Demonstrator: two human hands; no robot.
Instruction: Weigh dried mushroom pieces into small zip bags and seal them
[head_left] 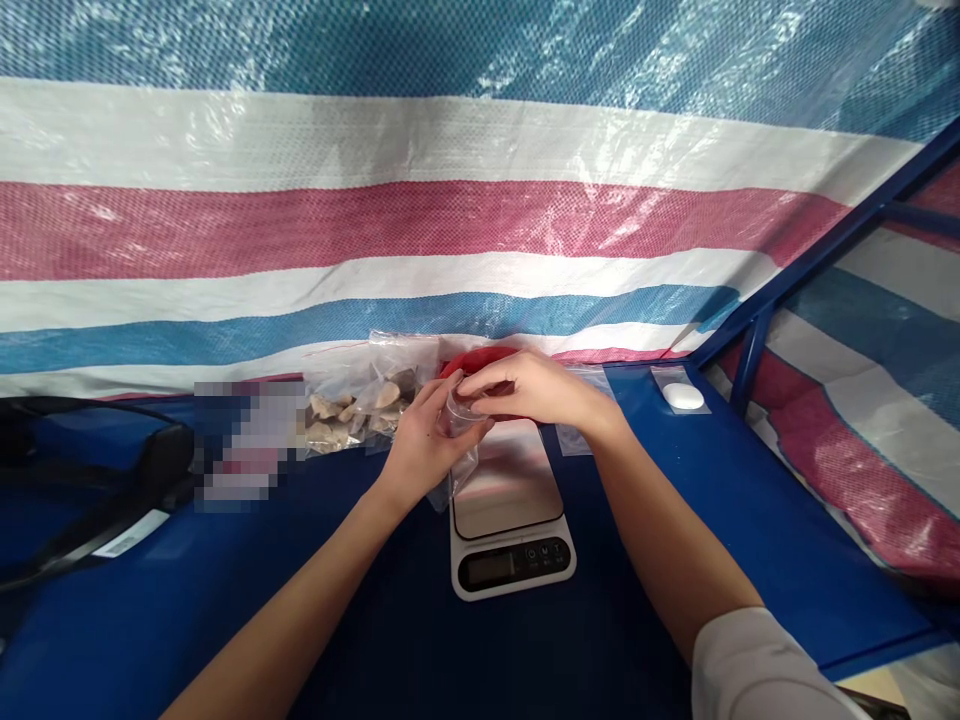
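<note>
- Here are both hands meeting over the scale, and the action centres on a clear plastic cup (456,418), held up above the far left part of the weighing plate.
- The left hand (421,440) has it: fingers wrapped around the cup's side, thumb reaching across the near side, a firm enough hold.
- In from the other side comes the right hand (525,388), fingers bent and bunched at the cup's mouth; whether they pinch anything in there, I cannot tell.
- Just below the cup, a clear plastic bag (463,478) hangs or lies by the scale's left edge; which of the two is hard to say.
- The kitchen scale (516,515) sits flat on the blue tabletop (675,480), its dark display and buttons on the near side, no readable figure on it.
- Left of the hands, clear bags of pale brown chunks (352,412) are bunched near the striped sheeting (450,220).
- Right behind the hands, something red (480,358) peeks out, mostly covered.
- Over at the far right, a white oval object (682,396) rests on a small clear bag, well apart from the hands.
</note>
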